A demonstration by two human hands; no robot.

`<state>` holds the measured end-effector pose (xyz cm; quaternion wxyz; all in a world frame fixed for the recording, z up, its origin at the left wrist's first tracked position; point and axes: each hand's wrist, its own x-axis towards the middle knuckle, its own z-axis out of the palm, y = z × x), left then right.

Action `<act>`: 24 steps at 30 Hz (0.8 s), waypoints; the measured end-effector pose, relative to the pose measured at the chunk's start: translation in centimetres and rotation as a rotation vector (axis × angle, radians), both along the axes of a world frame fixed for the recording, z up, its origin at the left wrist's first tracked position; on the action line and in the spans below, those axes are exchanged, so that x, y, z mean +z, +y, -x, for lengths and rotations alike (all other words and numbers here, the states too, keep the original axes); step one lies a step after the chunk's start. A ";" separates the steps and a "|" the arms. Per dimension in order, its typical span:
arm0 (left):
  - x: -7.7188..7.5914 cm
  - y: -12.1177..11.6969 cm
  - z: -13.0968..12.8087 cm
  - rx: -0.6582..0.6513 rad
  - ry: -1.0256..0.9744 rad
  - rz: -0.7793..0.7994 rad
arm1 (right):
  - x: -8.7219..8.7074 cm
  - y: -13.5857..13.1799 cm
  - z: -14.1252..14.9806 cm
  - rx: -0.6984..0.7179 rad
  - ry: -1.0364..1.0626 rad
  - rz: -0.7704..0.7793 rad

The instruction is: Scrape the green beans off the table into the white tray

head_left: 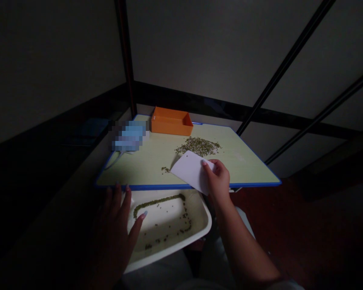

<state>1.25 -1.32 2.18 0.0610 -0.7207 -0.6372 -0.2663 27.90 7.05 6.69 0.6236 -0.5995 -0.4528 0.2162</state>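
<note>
In my right hand is a flat white scraper card with a small hole near one corner, thumb on top. Its far edge lies by a few loose greenish seed-like bits on the pale table. Just beyond the card spreads a larger pile of the same bits. My left hand is open, fingers spread, at the left side of a white basin under the table's front edge. More bits line the basin's far edge and dot its floor. Whether the left hand touches the basin I cannot tell.
An orange open box stands at the back of the table. A blurred-out bluish object with a cord lies at the back left. Near the box is a thin blue item. Panelled walls close in behind; the basin is over my lap.
</note>
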 end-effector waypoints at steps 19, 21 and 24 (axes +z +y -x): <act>0.0 -0.1 -0.1 -0.014 0.006 -0.005 | 0.6 0.3 0.1 0.001 -0.041 0.045; 0.1 -0.1 -0.1 -0.013 0.006 -0.006 | 0.6 0.4 0.1 0.012 -0.032 0.044; 0.3 -0.1 -0.1 -0.014 0.017 0.000 | 0.5 0.4 0.0 0.019 -0.024 0.055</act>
